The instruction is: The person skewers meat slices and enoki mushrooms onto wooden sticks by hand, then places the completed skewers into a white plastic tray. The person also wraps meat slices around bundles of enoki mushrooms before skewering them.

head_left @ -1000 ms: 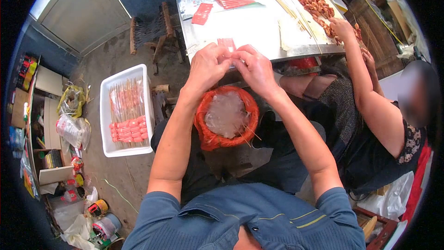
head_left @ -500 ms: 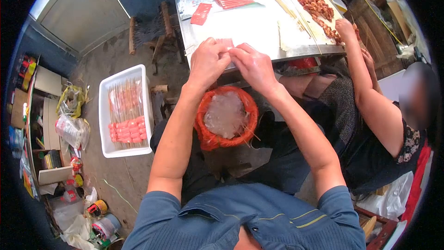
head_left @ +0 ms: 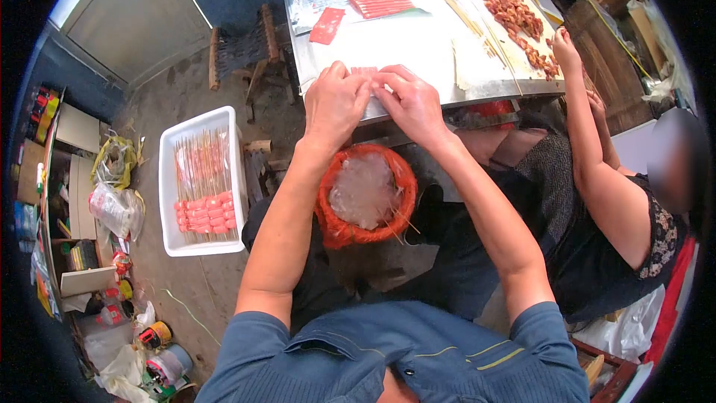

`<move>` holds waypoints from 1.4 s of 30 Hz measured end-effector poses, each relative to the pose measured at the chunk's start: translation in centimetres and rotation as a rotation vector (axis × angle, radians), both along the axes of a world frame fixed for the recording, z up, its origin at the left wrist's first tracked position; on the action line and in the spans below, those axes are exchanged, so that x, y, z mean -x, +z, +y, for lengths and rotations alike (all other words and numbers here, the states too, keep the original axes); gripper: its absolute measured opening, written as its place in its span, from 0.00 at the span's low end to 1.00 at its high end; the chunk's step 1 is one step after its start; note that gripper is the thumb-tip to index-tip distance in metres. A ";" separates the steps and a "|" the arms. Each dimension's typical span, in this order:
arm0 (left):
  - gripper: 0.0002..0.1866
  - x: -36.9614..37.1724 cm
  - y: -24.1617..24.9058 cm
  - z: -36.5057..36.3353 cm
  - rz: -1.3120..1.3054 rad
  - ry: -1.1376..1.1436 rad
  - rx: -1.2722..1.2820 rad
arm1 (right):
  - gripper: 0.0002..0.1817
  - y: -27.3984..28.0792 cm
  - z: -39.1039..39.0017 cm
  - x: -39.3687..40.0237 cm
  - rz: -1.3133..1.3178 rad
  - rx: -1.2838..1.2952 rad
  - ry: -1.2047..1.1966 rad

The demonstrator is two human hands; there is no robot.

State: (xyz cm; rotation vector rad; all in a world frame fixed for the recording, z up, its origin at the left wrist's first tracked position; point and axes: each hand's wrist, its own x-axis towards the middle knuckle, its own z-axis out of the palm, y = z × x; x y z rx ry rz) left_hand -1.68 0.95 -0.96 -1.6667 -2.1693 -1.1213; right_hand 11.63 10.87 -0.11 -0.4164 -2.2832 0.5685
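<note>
At the near edge of the white table (head_left: 403,45), my left hand (head_left: 337,103) and my right hand (head_left: 412,103) meet with their fingers pinched together. Between and just behind the fingertips shows a small pale pink piece (head_left: 363,72); I cannot tell exactly what it is. Farther back lie a flat red slice (head_left: 327,25) and a row of red strips (head_left: 378,2) on plastic wrapping. Below my hands stands an orange-lined bucket (head_left: 409,179) with a clear plastic bag (head_left: 363,188) inside, thin sticks poking out at its side.
Left on the floor, a white tray (head_left: 168,201) holds skewered pink pieces (head_left: 206,211). Bare skewers (head_left: 466,15) and a heap of reddish-brown meat pieces (head_left: 509,1) lie on the table's right. A person (head_left: 611,201) sits at the right, hands near that heap. Cluttered shelves (head_left: 78,201) line the left.
Both my hands stay pinched at the table edge, fingers slightly shifted. The other person's raised hand has moved right, away from the meat heap, with a small reddish piece at its fingertips.
</note>
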 end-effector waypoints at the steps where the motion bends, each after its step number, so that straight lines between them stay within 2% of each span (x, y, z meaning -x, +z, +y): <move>1: 0.09 -0.1 0.1 0.1 -0.001 -0.001 0.002 | 0.07 -0.2 0.3 0.0 -0.012 -0.024 0.016; 10: 0.10 0.3 0.4 -0.1 -0.091 -0.036 -0.013 | 0.07 -0.5 1.2 0.7 -0.039 0.021 0.052; 12: 0.10 0.3 0.7 -0.5 -0.167 -0.054 0.079 | 0.07 -0.4 0.6 0.3 -0.044 0.024 0.050; 16: 0.09 0.1 0.7 -1.1 -0.232 -0.049 0.102 | 0.07 -0.4 -0.3 0.2 -0.034 0.002 0.029; 18: 0.07 0.0 0.8 -0.9 -0.197 -0.065 -0.003 | 0.07 -0.3 0.0 0.6 -0.061 0.002 -0.013; 21: 0.08 0.3 0.4 -0.5 -0.123 -0.071 -0.004 | 0.07 -0.4 0.6 1.0 -0.130 0.007 -0.057; 26: 0.09 0.6 0.3 0.2 -0.023 0.005 0.040 | 0.08 -0.9 0.5 1.0 0.085 0.091 -0.006; 30: 0.09 0.5 0.1 0.7 0.059 0.067 0.036 | 0.08 -0.6 0.4 1.0 0.024 0.079 -0.011; 31: 0.09 0.4 0.2 0.8 0.059 0.066 0.035 | 0.08 -0.5 0.8 1.1 -0.033 0.063 -0.032; 33: 0.09 0.4 0.4 0.7 -0.129 0.026 -0.056 | 0.08 -0.5 1.5 1.4 -0.086 0.045 -0.053; 39: 0.09 1.2 0.6 1.1 -0.048 0.033 0.071 | 0.09 -0.7 1.5 1.9 0.010 0.055 -0.073; 42: 0.08 1.6 0.1 2.0 0.023 0.048 0.001 | 0.10 -0.6 1.6 2.0 -0.017 0.051 -0.019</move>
